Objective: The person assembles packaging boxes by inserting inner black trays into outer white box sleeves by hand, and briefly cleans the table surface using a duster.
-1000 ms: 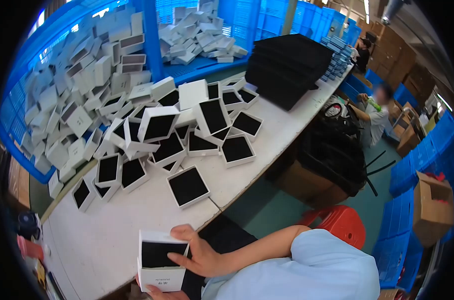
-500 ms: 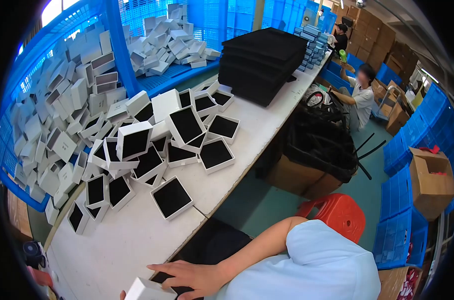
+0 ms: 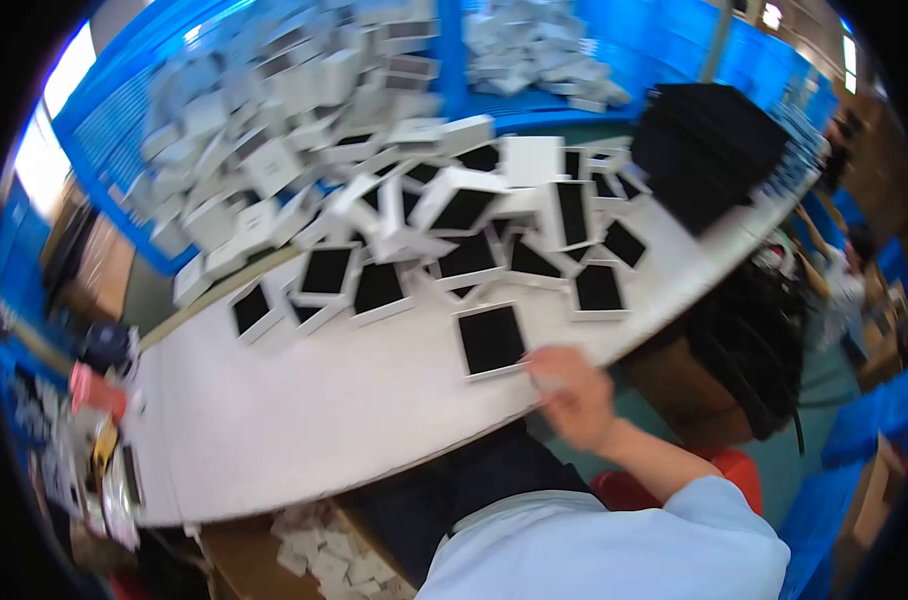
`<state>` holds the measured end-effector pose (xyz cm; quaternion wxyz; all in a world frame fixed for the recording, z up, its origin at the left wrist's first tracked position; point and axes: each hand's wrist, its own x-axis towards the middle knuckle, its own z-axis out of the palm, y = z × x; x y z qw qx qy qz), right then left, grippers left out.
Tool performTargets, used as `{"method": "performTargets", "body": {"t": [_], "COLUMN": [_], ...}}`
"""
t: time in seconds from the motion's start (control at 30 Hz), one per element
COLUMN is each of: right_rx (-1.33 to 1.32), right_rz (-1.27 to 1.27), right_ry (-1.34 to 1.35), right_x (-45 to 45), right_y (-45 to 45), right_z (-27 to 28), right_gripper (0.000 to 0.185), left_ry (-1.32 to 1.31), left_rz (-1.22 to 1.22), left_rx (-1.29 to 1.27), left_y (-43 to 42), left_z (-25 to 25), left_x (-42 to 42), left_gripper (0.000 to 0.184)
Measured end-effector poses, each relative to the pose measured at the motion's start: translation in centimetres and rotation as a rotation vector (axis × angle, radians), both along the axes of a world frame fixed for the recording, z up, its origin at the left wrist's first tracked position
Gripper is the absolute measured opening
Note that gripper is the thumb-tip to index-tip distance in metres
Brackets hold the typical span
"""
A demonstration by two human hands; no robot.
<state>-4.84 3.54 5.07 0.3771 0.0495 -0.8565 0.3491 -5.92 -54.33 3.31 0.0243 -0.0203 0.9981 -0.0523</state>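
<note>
My right hand [image 3: 576, 398] is over the table's front edge, smeared by motion. Its fingertips are at the lower right corner of an open white box with a black lining [image 3: 492, 340]; whether they touch it I cannot make out. The fingers look partly bent, and nothing held can be told. My left hand is out of view. Behind that box, a heap of similar white boxes with black insides [image 3: 464, 210] lies on the white table [image 3: 304, 410], some tilted on one another.
A blue crate [image 3: 104, 140] heaped with white boxes stands behind the table. Black sheets [image 3: 709, 150] are stacked at the back right. Below the front edge is a carton [image 3: 239, 560] with small white boxes. A red stool [image 3: 739, 480] is behind my arm; another person sits farther right.
The view has swung left. My right hand has gone from a white box near my body to beside the lined box on the table. The left fingertip and that white box have left view.
</note>
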Motion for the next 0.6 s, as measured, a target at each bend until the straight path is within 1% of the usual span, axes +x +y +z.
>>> {"method": "performTargets", "body": {"t": [0.03, 0.07, 0.1, 0.13, 0.17, 0.2, 0.23, 0.27, 0.3, 0.33, 0.37, 0.43, 0.47, 0.5, 0.57, 0.6], "right_rx": [-0.007, 0.082, 0.052, 0.078, 0.042, 0.050, 0.028, 0.082, 0.080, 0.096, 0.115, 0.271, 0.317, 0.316, 0.429, 0.439], "right_rz": [-0.167, -0.296, -0.376, -0.435, -0.450, -0.457, -0.408, -0.401, -0.360, -0.293, -0.227, -0.110, -0.088, -0.074, -0.027, -0.039], "right_ry": [-0.022, -0.001, -0.024, -0.034, -0.039, -0.045, -0.031, -0.046, -0.077, -0.089, -0.106, -0.186, -0.243, -0.244, -0.289, -0.282], "right_x": [-0.1, -0.4, -0.7, -1.0, -1.2, -1.4, -1.6, -1.8, -2.0, -2.4, -2.6, -3.4, -3.7, -4.2, -4.8, -4.9], "right_y": [1.3, 2.7, 3.5, 4.3, 4.7, 5.1, 5.3, 5.3, 5.1, 4.8, 4.6, 3.7, 2.9, 2.5, 2.1, 2.3], "right_z": [0.3, 0.5, 0.8, 1.0, 1.1, 0.7, 0.6, 0.3, 0.0, -0.5, -1.0, -1.5, -1.4, -1.4, -1.4, -2.0], "right_gripper": [0.024, 0.024, 0.024, 0.023, 0.023, 0.024, 0.024, 0.025, 0.026, 0.029, 0.031, 0.036, 0.040, 0.040, 0.047, 0.051], "left_ry": [-0.130, 0.098, 0.179, 0.127, 0.054, 0.073, 0.061, 0.053, 0.041, 0.134, 0.122, 0.157, 0.179, 0.194, 0.224, 0.226], "left_rz": [0.118, 0.005, 0.050, 0.000, 0.002, -0.048, -0.060, -0.029, -0.089, -0.309, -0.357, -0.371, -0.420, -0.473, -0.471, -0.468], "left_rx": [0.376, 0.633, 0.948, 0.971, 0.911, 0.968, 1.056, 1.144, 1.177, 1.058, 1.081, 0.998, 0.900, 0.803, 0.606, 0.605], "left_y": [-0.4, 1.7, 7.3, 11.1, 11.9, 14.6, 16.1, 18.2, 19.1, 20.0, 20.8, 22.3, 22.9, 23.6, 25.0, 25.5], "left_z": [-0.3, -1.1, 0.5, 2.9, 3.1, 4.3, 4.7, 5.7, 5.8, 5.8, 5.5, 4.7, 4.4, 4.0, 3.2, 2.8], "left_x": [-2.3, -3.1, -4.3, -5.4, -6.7, -7.9, -9.3, -10.8, -12.6, -14.9, -17.3, -22.2, -24.5, -26.7, -30.1, -31.5], "left_gripper": [0.069, 0.012, 0.025, 0.026, 0.025, 0.021, 0.012, 0.011, 0.017, 0.022, 0.033, 0.043, 0.047, 0.051, 0.052, 0.052]}}
